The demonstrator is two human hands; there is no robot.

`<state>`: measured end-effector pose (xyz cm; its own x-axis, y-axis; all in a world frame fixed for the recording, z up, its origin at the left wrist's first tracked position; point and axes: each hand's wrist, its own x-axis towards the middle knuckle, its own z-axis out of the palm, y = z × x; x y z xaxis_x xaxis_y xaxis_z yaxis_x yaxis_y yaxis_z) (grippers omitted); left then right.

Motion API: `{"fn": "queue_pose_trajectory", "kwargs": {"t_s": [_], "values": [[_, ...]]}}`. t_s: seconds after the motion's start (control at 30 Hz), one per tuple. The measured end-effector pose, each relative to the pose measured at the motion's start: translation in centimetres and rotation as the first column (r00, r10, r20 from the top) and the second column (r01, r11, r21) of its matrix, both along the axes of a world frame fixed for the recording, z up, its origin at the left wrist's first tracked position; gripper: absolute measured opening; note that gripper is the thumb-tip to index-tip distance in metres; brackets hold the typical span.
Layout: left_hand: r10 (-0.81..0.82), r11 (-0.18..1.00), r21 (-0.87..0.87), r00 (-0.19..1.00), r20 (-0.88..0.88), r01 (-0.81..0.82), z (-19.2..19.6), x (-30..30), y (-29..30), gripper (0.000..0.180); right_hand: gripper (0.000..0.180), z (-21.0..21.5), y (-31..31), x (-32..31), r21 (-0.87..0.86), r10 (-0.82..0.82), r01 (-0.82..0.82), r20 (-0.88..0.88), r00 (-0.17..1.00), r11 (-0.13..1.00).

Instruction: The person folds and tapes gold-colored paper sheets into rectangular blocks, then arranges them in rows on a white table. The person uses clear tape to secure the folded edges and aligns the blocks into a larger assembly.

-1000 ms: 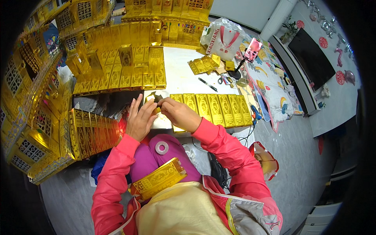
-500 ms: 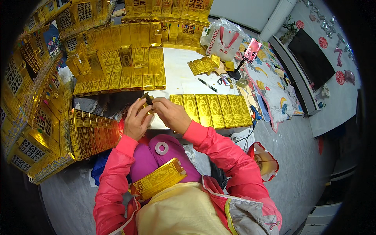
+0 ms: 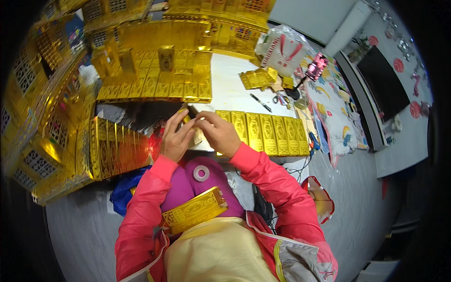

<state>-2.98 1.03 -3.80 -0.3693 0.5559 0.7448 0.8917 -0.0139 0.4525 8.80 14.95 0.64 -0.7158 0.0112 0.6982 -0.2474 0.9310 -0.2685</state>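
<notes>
While both my hands pinch it, the small gold foil paper piece (image 3: 196,134) sits at the white table's (image 3: 230,91) near edge. Left hand (image 3: 174,138) and right hand (image 3: 220,134) are clamped on it, fingertips together. Just right lies a row of gold foil bars (image 3: 265,133); a gold foil box (image 3: 195,210) rests on my lap.

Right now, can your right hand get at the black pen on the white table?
Probably yes: the black pen lies in the open beyond the right hand, only the flat gold bars between. But that hand is pinching a gold piece.
</notes>
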Motion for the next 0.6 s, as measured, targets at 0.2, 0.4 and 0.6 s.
{"fn": "queue_pose_trajectory", "kwargs": {"t_s": [0.2, 0.4, 0.6], "values": [[0.012, 0.999, -0.049, 1.000, 0.002, -0.012, 0.8, 0.3, 0.5, 0.025, 0.026, -0.9, 0.3, 0.6, 0.005, -0.049, 0.049, -0.013, 0.999, 0.999], [-0.007, 0.996, 0.084, 0.988, 0.154, -0.006, 1.8, 1.4, 1.2, 0.026, 0.029, -0.8, 0.8, 0.9, -0.018, -0.040, 0.040, 0.002, 0.999, 0.999], [-0.040, 0.999, -0.007, 0.996, 0.085, 0.041, 2.0, 1.0, 1.2, 0.023, 0.022, -0.3, 0.7, 1.3, -0.118, -0.042, 0.048, 0.055, 0.998, 0.992]]}}
